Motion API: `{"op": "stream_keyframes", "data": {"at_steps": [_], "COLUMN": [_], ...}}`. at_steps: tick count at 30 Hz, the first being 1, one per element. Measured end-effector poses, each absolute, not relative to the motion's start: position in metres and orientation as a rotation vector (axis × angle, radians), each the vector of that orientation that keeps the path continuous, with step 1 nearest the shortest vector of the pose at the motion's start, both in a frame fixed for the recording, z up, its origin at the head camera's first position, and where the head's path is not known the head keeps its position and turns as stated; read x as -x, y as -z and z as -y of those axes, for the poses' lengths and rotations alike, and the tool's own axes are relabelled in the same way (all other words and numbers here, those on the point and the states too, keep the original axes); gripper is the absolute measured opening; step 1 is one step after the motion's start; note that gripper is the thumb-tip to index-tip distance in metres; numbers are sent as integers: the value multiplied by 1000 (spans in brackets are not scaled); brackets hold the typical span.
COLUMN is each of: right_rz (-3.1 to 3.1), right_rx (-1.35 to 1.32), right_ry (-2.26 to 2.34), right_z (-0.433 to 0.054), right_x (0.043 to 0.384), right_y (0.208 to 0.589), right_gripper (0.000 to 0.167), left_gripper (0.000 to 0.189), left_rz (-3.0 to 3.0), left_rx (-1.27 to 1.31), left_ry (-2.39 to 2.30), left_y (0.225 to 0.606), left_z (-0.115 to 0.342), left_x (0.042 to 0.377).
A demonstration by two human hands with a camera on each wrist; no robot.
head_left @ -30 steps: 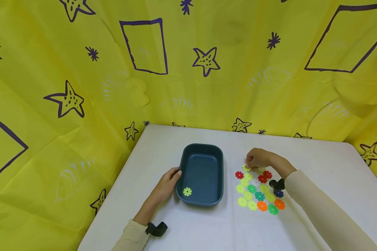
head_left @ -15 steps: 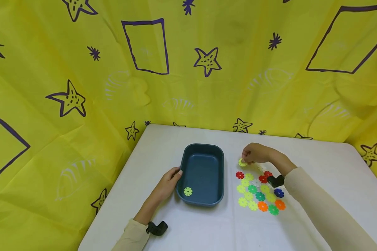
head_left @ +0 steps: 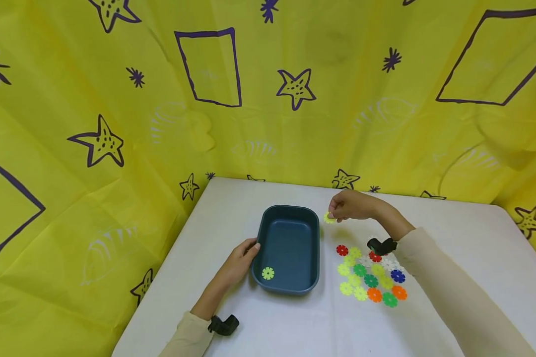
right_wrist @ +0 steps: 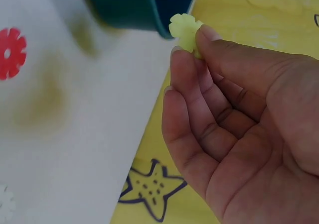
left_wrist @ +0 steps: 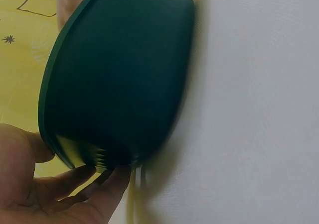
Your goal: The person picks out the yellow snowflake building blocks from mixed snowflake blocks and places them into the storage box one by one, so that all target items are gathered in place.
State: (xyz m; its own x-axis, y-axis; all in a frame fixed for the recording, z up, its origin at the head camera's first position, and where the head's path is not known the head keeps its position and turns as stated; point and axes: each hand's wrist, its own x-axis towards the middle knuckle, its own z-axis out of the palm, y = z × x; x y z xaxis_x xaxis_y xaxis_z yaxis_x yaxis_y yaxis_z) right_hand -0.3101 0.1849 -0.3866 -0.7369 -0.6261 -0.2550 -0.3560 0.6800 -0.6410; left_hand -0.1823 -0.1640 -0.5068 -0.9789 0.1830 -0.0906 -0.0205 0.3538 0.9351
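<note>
My right hand (head_left: 349, 205) pinches a yellow notched plastic disc (right_wrist: 185, 31) between thumb and fingertips. It is raised above the table beside the far right part of a dark blue-green plastic basin (head_left: 316, 248). My left hand (head_left: 238, 260) holds the basin by its left side, with the thumb at the rim and the fingers against the outer wall (left_wrist: 119, 74). Inside the basin, near its front left corner, lies one yellow disc (head_left: 268, 273). To the right of the basin, several notched discs are spread in a patch, among them a blue disc (head_left: 398, 276) and an orange disc (head_left: 399, 292).
A white-covered table (head_left: 277, 327) carries everything. Behind it and to the left hangs a yellow sheet (head_left: 259, 129) with drawn stars and frames. One red disc (head_left: 342, 250) lies at the left edge of the patch, closest to the basin.
My right hand has lifted the yellow disc off the far side of the patch and carried it leftward and away, towards the basin. The left hand and the basin have stayed in place.
</note>
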Motion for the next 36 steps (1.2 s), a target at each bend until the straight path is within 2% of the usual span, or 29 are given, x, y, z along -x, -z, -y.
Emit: {"op": "stream_keyframes", "data": {"at_steps": [15, 36], "right_rz": [-2447, -2440], "right_rx": [871, 898], "right_ry": [572, 226], "right_z": [-114, -44], "right_x": [308, 291], "right_y": [379, 405], "right_gripper": [14, 16], "left_gripper": [57, 58], "left_rz": [-2420, -2415], "left_rx": [-149, -111], "left_ry": [-1680, -1693], "left_y": [509, 510], "left_z": [162, 162], "left_x": [184, 183]}}
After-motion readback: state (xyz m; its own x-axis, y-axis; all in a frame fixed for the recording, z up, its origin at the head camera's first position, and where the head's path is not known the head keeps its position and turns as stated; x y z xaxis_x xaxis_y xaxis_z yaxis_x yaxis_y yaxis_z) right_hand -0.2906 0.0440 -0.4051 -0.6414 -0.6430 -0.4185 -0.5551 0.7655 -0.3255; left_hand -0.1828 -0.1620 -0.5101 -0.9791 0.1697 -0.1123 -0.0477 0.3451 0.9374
